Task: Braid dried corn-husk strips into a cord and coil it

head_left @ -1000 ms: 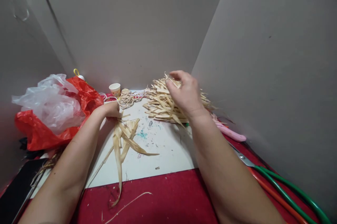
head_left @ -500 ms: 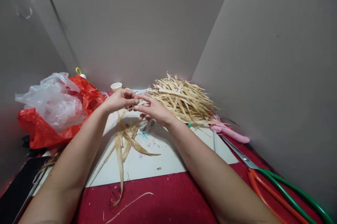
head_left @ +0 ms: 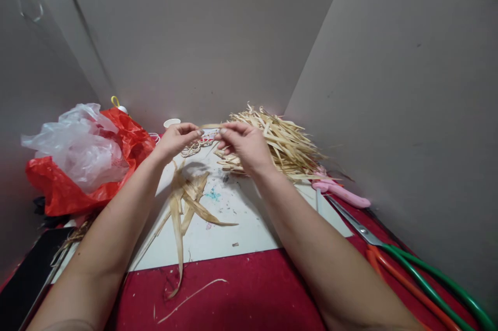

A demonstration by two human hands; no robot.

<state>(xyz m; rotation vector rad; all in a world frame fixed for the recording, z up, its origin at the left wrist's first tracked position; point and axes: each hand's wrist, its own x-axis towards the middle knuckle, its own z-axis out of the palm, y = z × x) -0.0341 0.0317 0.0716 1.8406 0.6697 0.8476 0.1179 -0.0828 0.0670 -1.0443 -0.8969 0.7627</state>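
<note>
My left hand (head_left: 176,140) and my right hand (head_left: 243,145) are raised over a white board (head_left: 241,222), fingertips pinched on the two ends of one short dried husk strip (head_left: 211,126) held level between them. Below the hands lie several long, loose husk strips (head_left: 182,201) fanned out on the board. Behind my right hand sits a big pile of cut husk strips (head_left: 280,147).
A red plastic bag with a clear bag on it (head_left: 81,157) lies at the left. A paper cup (head_left: 171,123) and coiled twine (head_left: 191,148) sit at the back. Pink-handled tool (head_left: 340,193) and large scissors with green and orange handles (head_left: 404,263) lie at the right. Grey walls enclose the table.
My right hand left the pile and came to my left hand. Both hands then rose together, pinching one strip between them above the board.
</note>
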